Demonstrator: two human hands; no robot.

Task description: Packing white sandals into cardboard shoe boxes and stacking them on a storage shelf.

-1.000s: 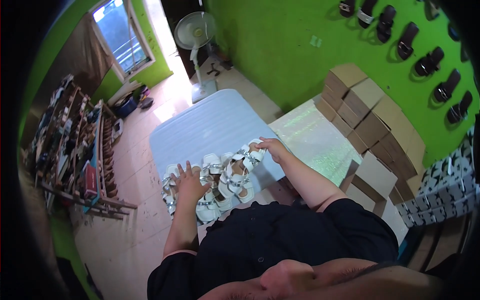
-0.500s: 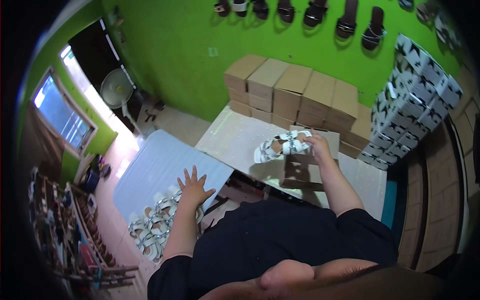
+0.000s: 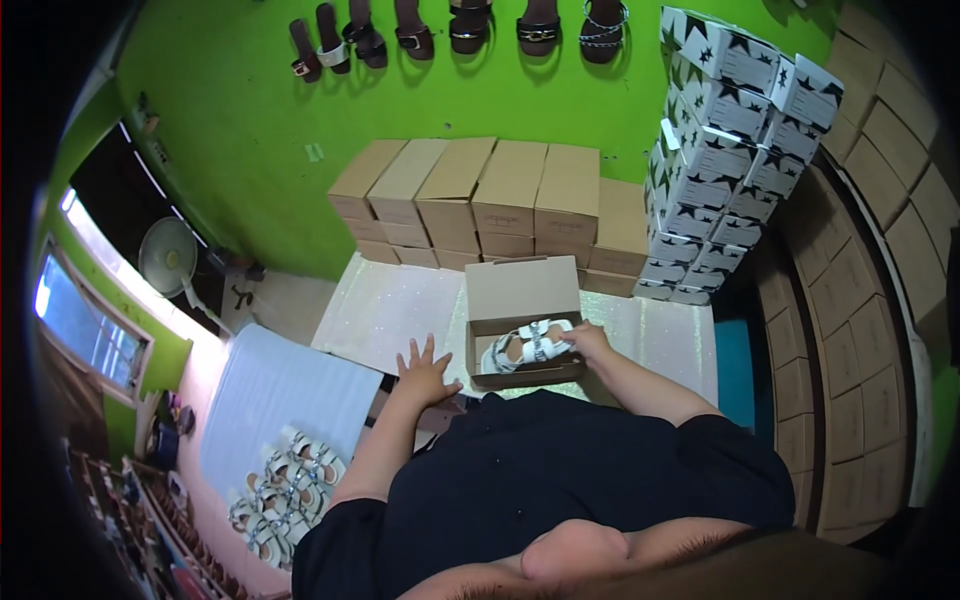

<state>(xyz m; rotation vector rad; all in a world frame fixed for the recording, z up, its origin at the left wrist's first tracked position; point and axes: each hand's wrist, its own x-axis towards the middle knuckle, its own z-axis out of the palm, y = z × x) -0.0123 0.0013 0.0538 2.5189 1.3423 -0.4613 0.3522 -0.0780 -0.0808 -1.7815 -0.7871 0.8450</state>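
My right hand (image 3: 592,343) pinches the heel end of a white sandal (image 3: 535,345) with grey decorated straps. The sandal is at the opening of a brown cardboard box (image 3: 522,285), whose lid stands raised at the back; whether it touches the bottom I cannot tell. To the left of the box, my left hand (image 3: 425,373) is held over the front edge of the white glittery table (image 3: 390,300), fingers spread and nothing in them. Several more white sandals (image 3: 285,490) lie grouped on a pale blue table (image 3: 290,390) at the lower left.
Closed brown boxes (image 3: 510,185) stand stacked along the green wall. White star-patterned boxes (image 3: 715,150) form a tall stack at the back right. Box-filled shelves (image 3: 850,320) line the right side. A fan (image 3: 167,257) stands at the left; dark sandals (image 3: 470,28) hang above.
My right hand has brought the white sandal down into the box opening. The box lid now shows raised. My left hand has moved toward the box, still spread. The view has swung to the right.
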